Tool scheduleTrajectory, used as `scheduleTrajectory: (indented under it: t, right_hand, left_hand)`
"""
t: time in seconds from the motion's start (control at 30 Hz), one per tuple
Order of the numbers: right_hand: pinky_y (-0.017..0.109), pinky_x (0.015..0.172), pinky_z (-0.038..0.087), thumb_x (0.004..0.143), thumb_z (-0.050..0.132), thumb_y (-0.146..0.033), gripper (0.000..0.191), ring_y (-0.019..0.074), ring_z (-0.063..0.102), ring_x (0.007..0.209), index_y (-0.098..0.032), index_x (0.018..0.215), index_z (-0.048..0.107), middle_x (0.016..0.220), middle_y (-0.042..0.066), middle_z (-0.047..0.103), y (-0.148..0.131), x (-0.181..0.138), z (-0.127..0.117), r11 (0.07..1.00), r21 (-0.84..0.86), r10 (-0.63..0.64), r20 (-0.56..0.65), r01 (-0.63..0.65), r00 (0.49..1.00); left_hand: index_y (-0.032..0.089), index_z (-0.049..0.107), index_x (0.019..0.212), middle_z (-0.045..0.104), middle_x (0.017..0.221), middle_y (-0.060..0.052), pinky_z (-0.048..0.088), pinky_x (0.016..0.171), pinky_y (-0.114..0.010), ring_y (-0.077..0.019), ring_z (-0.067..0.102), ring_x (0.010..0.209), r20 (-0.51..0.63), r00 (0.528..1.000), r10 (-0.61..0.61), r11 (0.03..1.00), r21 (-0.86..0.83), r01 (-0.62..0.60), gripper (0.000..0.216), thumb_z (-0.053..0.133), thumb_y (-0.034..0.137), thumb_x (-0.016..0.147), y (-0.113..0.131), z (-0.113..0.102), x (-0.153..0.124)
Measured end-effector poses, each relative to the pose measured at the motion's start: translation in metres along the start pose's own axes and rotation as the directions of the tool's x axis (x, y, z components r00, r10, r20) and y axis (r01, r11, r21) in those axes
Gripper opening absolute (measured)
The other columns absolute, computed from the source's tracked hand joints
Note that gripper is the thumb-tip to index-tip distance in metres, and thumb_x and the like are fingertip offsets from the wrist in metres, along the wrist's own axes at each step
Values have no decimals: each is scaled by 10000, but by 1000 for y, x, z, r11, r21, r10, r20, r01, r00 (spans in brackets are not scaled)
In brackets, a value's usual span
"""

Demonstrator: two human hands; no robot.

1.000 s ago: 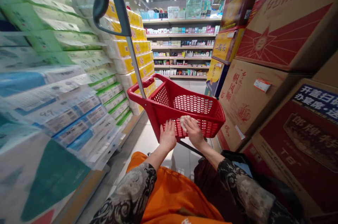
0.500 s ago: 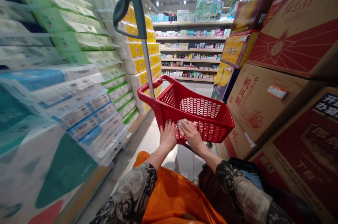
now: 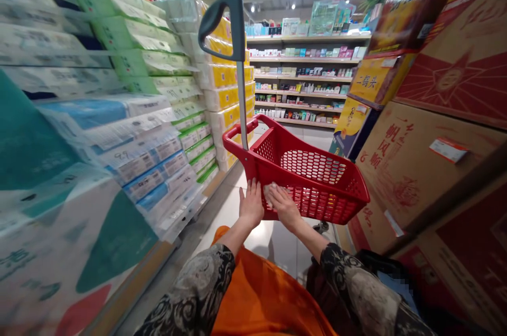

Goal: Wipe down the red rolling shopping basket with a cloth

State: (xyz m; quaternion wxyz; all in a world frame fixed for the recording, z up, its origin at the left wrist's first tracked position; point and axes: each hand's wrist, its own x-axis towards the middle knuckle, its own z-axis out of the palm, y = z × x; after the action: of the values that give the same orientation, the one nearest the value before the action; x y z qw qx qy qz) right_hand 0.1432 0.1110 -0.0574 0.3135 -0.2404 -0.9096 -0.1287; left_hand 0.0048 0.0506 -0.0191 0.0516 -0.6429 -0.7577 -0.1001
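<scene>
A red plastic shopping basket (image 3: 273, 164) on wheels, with perforated sides, stands in the aisle in front of me. My left hand (image 3: 252, 205) lies flat against its near side, fingers stretched and apart, holding nothing. Just to the right, my right hand (image 3: 285, 210) presses a small pale cloth (image 3: 268, 194) against the same side panel. Its fingers cover most of the cloth. A grey pull handle (image 3: 238, 29) on a metal rod rises from the basket's left end.
Wrapped paper packs (image 3: 150, 161) are stacked along the left, with a yellow-and-white stack (image 3: 224, 82) beyond. Cardboard boxes (image 3: 420, 161) line the right side. Behind the basket, shelves (image 3: 304, 77) carry many small products. Pale floor tiles (image 3: 277, 243) show beneath the basket.
My view has turned slightly left, so the basket and shelves appear farther right. Both hands now sit nearer the basket's handle end, and the right hand has moved the cloth that way.
</scene>
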Motion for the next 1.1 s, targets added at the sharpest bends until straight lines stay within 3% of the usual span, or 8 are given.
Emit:
scheduleTrajectory:
  t: [0.1, 0.2, 0.37, 0.47, 0.67, 0.77, 1.0, 1.1]
  right_hand:
    - [444, 1090, 303, 883, 371, -96, 415, 217, 267, 1348, -172, 1262, 521, 1362, 73, 468, -1, 56, -20, 999, 40, 41, -149, -35, 988]
    - [442, 1112, 264, 881, 377, -94, 422, 209, 232, 1362, -173, 1275, 506, 1391, 62, 430, 0, 87, -22, 997, 56, 62, -160, -53, 985]
    - [451, 1016, 401, 836, 397, -29, 447, 248, 407, 1270, -160, 1238, 544, 1313, 81, 519, -12, 44, 13, 1000, 22, 6, 103, -8, 995]
    - [444, 994, 423, 837, 394, -30, 443, 246, 432, 1251, -158, 1231, 552, 1284, 93, 545, -20, 34, 19, 999, 28, -34, 141, 30, 989]
    - [452, 1112, 245, 893, 377, -110, 429, 222, 223, 1365, -185, 1303, 477, 1404, 73, 411, -25, 133, -22, 997, 46, -55, -112, 60, 992]
    - [455, 1114, 234, 893, 399, -122, 417, 245, 246, 1355, -167, 1299, 481, 1405, 84, 409, -23, 156, -20, 995, 37, -89, -54, 91, 995]
    - [437, 1030, 375, 843, 499, -101, 415, 252, 409, 1265, -136, 1256, 508, 1292, 130, 530, -40, 53, 36, 996, 72, -72, 329, 51, 942]
    - [417, 1005, 406, 837, 501, -95, 389, 238, 439, 1244, -140, 1221, 542, 1260, 139, 554, -41, 31, 37, 995, 97, -67, 340, 36, 938]
  left_hand:
    - [87, 190, 1422, 145, 1512, -122, 155, 1090, -543, -267, 115, 1390, -22, 998, -56, 998, -7, 56, 642, 348, 190, 808, -15, -2, 6]
    - [86, 175, 1423, 129, 1514, -133, 150, 1088, -547, -275, 105, 1391, -31, 997, -77, 997, 3, 77, 685, 398, 209, 787, -26, -3, 6]
    - [91, 211, 1412, 134, 1511, -141, 170, 1083, -538, -271, 138, 1385, -55, 995, -84, 995, 57, 87, 725, 441, 176, 729, -38, 0, -5]
    - [84, 204, 1414, 149, 1507, -145, 172, 1085, -534, -267, 139, 1386, -51, 995, -89, 993, 70, 93, 714, 422, 176, 740, -44, 0, -7]
    - [78, 166, 1422, 148, 1506, -159, 192, 1080, -540, -274, 117, 1389, -35, 989, -146, 988, 55, 148, 778, 464, 159, 708, -55, -7, -1]
    - [82, 175, 1421, 150, 1506, -153, 168, 1086, -545, -272, 127, 1388, -17, 987, -158, 986, 59, 159, 779, 471, 159, 705, -58, -10, -1]
    - [70, 218, 1408, 162, 1503, -147, 206, 1076, -533, -261, 160, 1382, -20, 990, -139, 986, 91, 141, 742, 453, 141, 709, -58, -4, -13]
    - [77, 232, 1407, 171, 1501, -145, 201, 1078, -529, -264, 170, 1379, -14, 991, -131, 987, 94, 132, 730, 444, 134, 711, -56, -3, -13]
